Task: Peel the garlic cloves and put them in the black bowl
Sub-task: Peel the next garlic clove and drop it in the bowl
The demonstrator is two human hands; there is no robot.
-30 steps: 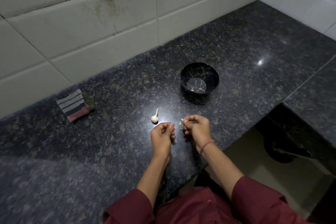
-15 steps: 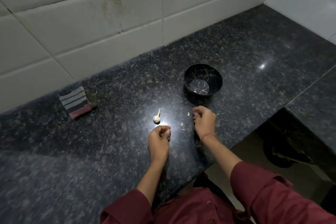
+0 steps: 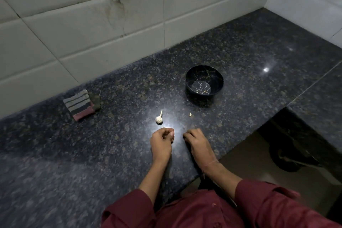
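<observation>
My left hand (image 3: pixel 161 143) and right hand (image 3: pixel 196 142) are curled up; I cannot tell what they hold. The black bowl (image 3: pixel 218 87) sits near so I can reach it fast.

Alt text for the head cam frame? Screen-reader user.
A person's left hand and right hand, fingers curled, sit close together over a dark granite counter; anything held is hidden. Just beyond lie a garlic bulb and a loose garlic piece, with a black bowl farther back and a striped cloth at left.

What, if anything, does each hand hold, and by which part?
Cannot tell: left hand and right hand curl, hiding any contents; garlic bulb and clove lie free.
</observation>
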